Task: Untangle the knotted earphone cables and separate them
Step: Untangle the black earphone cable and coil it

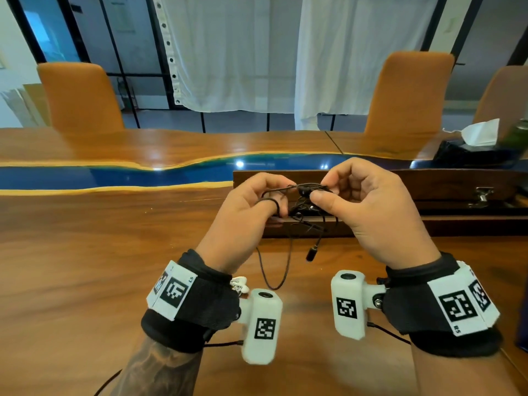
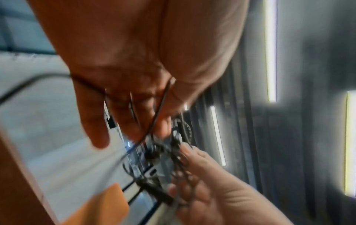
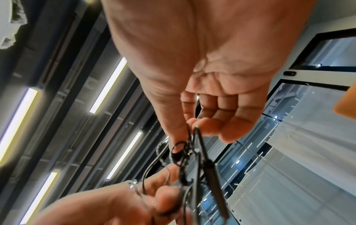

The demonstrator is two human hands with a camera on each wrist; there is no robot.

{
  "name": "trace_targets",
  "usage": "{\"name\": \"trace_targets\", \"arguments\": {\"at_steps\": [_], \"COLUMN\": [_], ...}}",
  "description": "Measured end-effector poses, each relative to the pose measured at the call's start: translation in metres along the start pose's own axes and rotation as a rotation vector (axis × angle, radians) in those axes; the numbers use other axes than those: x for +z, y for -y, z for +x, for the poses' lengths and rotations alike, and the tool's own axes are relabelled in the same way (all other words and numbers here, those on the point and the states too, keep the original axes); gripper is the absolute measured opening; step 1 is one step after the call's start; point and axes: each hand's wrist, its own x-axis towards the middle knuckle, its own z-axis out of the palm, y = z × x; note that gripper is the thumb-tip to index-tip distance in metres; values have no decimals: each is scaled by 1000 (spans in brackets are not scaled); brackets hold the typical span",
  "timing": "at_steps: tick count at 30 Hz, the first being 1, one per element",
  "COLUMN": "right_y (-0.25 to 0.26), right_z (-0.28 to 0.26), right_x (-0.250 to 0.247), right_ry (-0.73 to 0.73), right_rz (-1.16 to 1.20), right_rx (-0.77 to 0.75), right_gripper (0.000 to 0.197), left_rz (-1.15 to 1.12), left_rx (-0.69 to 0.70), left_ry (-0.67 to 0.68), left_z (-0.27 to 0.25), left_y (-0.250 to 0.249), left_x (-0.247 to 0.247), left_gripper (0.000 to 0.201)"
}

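Two hands work above the tabletop (image 1: 85,252), and I count one dark tangle between them. My left hand (image 1: 245,207) has its fingers curled in, pinching the black earphone cables (image 1: 303,201) with one strand looped round a finger. My right hand (image 1: 368,204) pinches the top of the same knot between thumb and forefinger, its other fingers curled loosely. One loop of cable hangs down toward the tabletop, and one plug (image 1: 311,254) dangles beside it. Under my left wrist I see one pair of white earbuds (image 1: 239,284) lying on the wood. Behind the hands sits one dark wooden box (image 1: 428,190) with one metal latch. Three orange chairs (image 1: 83,95) stand at the far side, and one tissue box (image 1: 468,147) sits at the right
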Motion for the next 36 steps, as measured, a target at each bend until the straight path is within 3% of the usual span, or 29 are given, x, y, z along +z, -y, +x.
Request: {"name": "trace_targets", "arguments": {"at_steps": [3,4,6,9,13,18,21,26,30,32,34,36], "right_y": [-1,-2,-3,-1,0,5,4,1,7,10,11,10], "right_z": [0,0,0,-2,-2,-5,-3,-2,1,1,0,0], "right_x": [1,1,2,5,8,5,1,3,4,4,4,5], "right_ry": [11,24,43,64,99,164,109,-3,-160,-118,-48,-21], "right_rz": [-31,-27,-41,-118,-163,-128,-225,-171,107,317,382,317], "right_rx": [6,12,23,5,-11,-13,-3,38,28,66,95,95], "right_gripper": [15,16,17,17,23,17,6,5,8,14,17,17], "left_rz": [201,203,227,375,356,315,263,301,441,493,456,341], "left_rx": [-6,-3,67,206,178,168,156,118,47,-5,-18,26], "left_ry": [238,260,133,-121,-148,-195,-250,-262,-127,-53,-43,-108], "left_z": [-3,-3,-3,-2,-1,2,4,3,3,1,0,-1], "left_y": [2,2,2,5,12,17,18,16,20,18,15,12], "left_x": [-11,-11,-5,9,17,16,12,13,9,8,9,9], "left_gripper": [60,64,60,28,4,12,13,14,21,21,3,33]}}
